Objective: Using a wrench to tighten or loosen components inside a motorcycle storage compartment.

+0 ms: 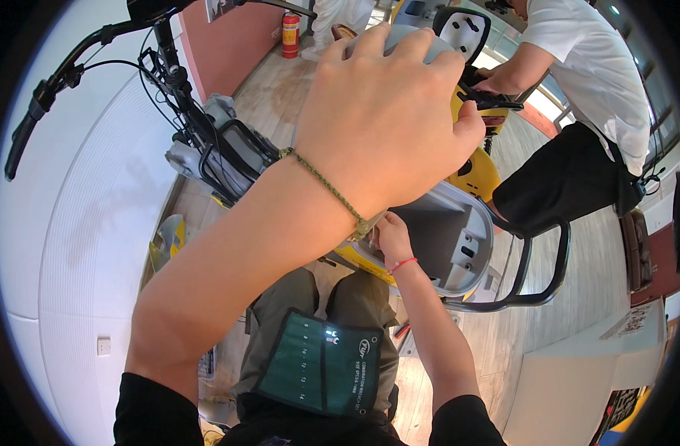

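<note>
My left hand [388, 111] is raised large in front of me, back of the hand toward me. Its fingers bend over the top of a grey rounded part [440, 50], probably a scooter seat; the fingertips are hidden behind it. Below, my right hand [392, 236] is at the near left rim of a grey storage bin [470, 212] in a yellow scooter body. Its fingers are drawn together, and my left wrist covers part of them, so what they hold cannot be seen. A green wrench pouch [303, 372] lies across my thighs.
A black tubular rail [559, 260] juts right from the bin. Handlebars with cables [169, 67] rise at left beside a white wall. Another person in a white shirt [585, 67] bends over a second yellow scooter [479, 175]. A fire extinguisher [290, 33] stands far back.
</note>
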### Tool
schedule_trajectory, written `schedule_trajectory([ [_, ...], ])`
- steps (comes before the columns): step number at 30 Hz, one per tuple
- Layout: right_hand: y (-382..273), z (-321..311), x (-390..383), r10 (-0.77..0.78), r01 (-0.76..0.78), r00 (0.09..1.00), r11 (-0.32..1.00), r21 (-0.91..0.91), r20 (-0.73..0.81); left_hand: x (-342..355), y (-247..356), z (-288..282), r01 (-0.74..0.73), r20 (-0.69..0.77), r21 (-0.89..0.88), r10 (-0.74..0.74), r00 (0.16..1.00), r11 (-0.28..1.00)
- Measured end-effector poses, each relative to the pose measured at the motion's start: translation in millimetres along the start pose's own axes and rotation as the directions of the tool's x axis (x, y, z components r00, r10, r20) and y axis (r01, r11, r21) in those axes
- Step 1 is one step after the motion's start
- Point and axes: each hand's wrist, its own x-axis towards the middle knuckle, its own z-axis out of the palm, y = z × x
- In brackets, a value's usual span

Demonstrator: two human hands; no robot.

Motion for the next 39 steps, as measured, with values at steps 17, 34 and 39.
schedule_trajectory([
  [17, -8.4, -6.2, -2.2, 0.079, -0.077, 0.997, 0.995, -0.065, 0.022, -1.2, 0.1, 3.8, -0.053, -0.057, -0.021, 0.052, 0.997, 0.998],
  [34, 12.1, -20.1, -11.8, -0.66, 0.481, 0.742, 0.646, -0.593, -0.116, -0.8, 2.9, 2.0, -0.026, -0.019, -0.015, 0.025, 0.999, 1.0],
  [39, 10.3, -15.8, -18.6, -0.634, 0.417, 0.765, 0.619, -0.665, -0.111, -0.3, 4.7, 5.0, -0.047, -0.055, -0.014, 0.046, 0.997, 0.999],
])
